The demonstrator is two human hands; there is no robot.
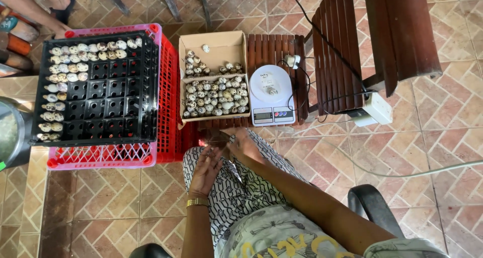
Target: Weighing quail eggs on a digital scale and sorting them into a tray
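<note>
- Both hands hover over the lap, close together: the left hand [205,168] is open with its fingers spread and nothing in its grip; the right hand [243,146] is loosely curled, and whether its grip holds anything cannot be told.
- Just ahead of the hands, a cardboard box [214,48] sits on a low wooden table [274,47], holding speckled quail eggs [216,99].
- Beside the box, on the right, stands a white kitchen scale [271,94] with one egg on its plate.
- To the left, a black egg tray [100,97], partly filled along its top and left edges, rests on a red crate [168,112].
- A wooden chair [352,41] and a white cable [412,172] lie to the right on the tiled floor [443,137].
</note>
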